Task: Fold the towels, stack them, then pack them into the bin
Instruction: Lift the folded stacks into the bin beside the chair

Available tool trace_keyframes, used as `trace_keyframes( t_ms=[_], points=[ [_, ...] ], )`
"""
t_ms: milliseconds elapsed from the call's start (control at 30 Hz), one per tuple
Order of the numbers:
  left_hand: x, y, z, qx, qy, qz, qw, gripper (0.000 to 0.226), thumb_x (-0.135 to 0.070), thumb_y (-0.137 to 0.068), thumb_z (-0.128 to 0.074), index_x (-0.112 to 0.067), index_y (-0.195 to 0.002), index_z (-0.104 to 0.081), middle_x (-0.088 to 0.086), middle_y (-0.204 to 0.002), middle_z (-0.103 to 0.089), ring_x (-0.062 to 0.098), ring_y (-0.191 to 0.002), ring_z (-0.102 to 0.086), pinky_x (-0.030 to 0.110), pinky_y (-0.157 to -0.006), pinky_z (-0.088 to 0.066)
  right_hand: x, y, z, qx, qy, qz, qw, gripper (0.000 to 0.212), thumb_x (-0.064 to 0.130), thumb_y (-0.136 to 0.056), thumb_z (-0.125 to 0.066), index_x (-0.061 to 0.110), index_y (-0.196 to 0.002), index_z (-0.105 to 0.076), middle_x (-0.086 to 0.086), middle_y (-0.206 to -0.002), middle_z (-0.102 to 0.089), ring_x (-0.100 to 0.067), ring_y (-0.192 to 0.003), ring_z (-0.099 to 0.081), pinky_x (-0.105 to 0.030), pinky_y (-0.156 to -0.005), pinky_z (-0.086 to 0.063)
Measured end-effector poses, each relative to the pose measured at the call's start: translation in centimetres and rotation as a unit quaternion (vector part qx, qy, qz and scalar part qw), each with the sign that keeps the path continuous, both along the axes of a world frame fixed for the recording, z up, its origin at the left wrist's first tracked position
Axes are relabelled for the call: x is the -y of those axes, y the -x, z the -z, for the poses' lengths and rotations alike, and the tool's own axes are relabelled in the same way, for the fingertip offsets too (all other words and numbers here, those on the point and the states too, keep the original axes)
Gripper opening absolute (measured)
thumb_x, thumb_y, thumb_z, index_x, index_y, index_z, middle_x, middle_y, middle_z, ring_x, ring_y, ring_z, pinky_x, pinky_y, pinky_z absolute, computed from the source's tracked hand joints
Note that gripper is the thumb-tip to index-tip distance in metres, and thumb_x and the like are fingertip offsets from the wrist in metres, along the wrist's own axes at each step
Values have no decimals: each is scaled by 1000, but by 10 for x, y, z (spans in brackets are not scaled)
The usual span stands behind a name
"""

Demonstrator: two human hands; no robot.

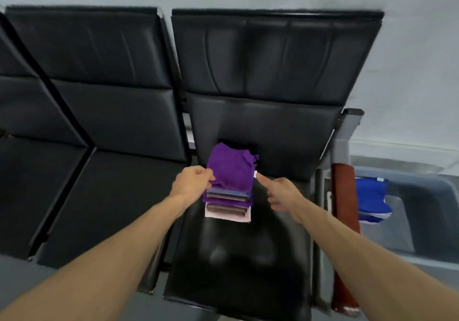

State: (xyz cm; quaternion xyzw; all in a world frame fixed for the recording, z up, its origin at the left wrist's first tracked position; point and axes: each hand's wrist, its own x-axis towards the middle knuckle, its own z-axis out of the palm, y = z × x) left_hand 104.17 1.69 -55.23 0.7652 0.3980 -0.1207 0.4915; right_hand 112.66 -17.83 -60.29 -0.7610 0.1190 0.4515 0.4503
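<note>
A stack of folded towels [229, 204] stands on the black chair seat [236, 253], with a purple towel [231, 167] on top and blue, brown and pink ones beneath. My left hand [192, 181] grips the left edge of the purple top towel. My right hand [280, 191] hovers at the stack's right side, index finger stretched out and its tip touching the towel's white tag. The grey bin [422, 211] sits on the floor to the right and holds folded blue towels [371, 200].
A row of black padded chairs [104, 126] extends to the left. A reddish-brown wooden armrest [345, 221] lies between the chair and the bin. A pale wall is behind.
</note>
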Motion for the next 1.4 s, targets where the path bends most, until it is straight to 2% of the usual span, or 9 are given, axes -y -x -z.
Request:
trace_keyframes(
  t_ms=[167,300,400,533,733,933,1067,1200,1400],
  points=[
    [-62,-56,103,-17,-60,15,998,30,-47,-85,-53,-19,-80,-63,1,-78,-68,24,-80,-67,38,-83,-54,-40,-47,87,29,64,25,997,122,83,-45,-69,6,-135,-41,-1,-105,-52,-21,-98,-53,-32,-83,-46],
    [-70,-91,182,-22,-72,2,997,62,-67,-77,-61,-18,-112,-48,-1,-111,-57,24,-109,-55,45,-100,-42,-68,-67,143,13,54,72,996,111,61,-65,-75,3,-144,-23,-10,-139,-45,-27,-126,-47,-38,-104,-40],
    [-62,-91,224,-45,-5,-64,997,108,-74,-60,-69,-13,-139,-30,7,-142,-35,27,-132,-38,49,-109,-34,-86,-61,181,3,51,109,993,121,71,-48,-79,7,-137,-28,-9,-132,-50,-26,-117,-53,-42,-101,-46],
    [-56,-51,271,-93,118,-106,983,142,-85,-34,-68,-20,-149,-15,5,-149,-28,27,-135,-36,49,-111,-34,-88,-20,230,-61,42,135,988,148,83,-13,-74,15,-136,-28,-5,-133,-45,-26,-119,-51,-45,-102,-45],
    [-64,-15,312,-87,191,-72,975,133,-88,-27,-71,-34,-140,-29,1,-135,-49,22,-118,-54,48,-103,-44,-75,5,259,-89,-45,138,985,134,70,-16,-86,28,-132,-34,0,-129,-50,-21,-112,-57,-43,-97,-50],
    [-61,-19,302,-86,294,-64,950,105,-75,-43,-76,-24,-129,-45,5,-116,-63,24,-104,-62,44,-98,-47,-64,-4,256,-165,-138,149,965,80,38,-50,-85,24,-123,-54,-7,-115,-67,-26,-107,-63,-44,-94,-51],
    [-55,-12,298,-88,323,-58,941,71,-59,-59,-69,-24,-118,-49,7,-111,-64,25,-100,-63,40,-93,-49,-54,0,262,-197,-144,152,958,79,35,-51,-86,21,-122,-55,-10,-114,-68,-29,-107,-63,-45,-93,-51],
    [-33,20,301,-64,305,-79,947,71,-58,-64,-66,-27,-124,-44,5,-113,-62,23,-102,-62,41,-95,-49,-40,15,265,-179,-123,96,971,94,43,-37,-94,24,-120,-55,-7,-113,-68,-28,-107,-64,-47,-96,-50],
    [7,71,291,-65,315,-120,939,59,-56,-72,-61,-32,-121,-40,6,-114,-61,24,-102,-63,36,-80,-51,-3,54,246,-166,-158,34,973,32,27,-77,-73,30,-101,-52,-1,-104,-65,-19,-97,-64,-33,-82,-53]
  ],
)
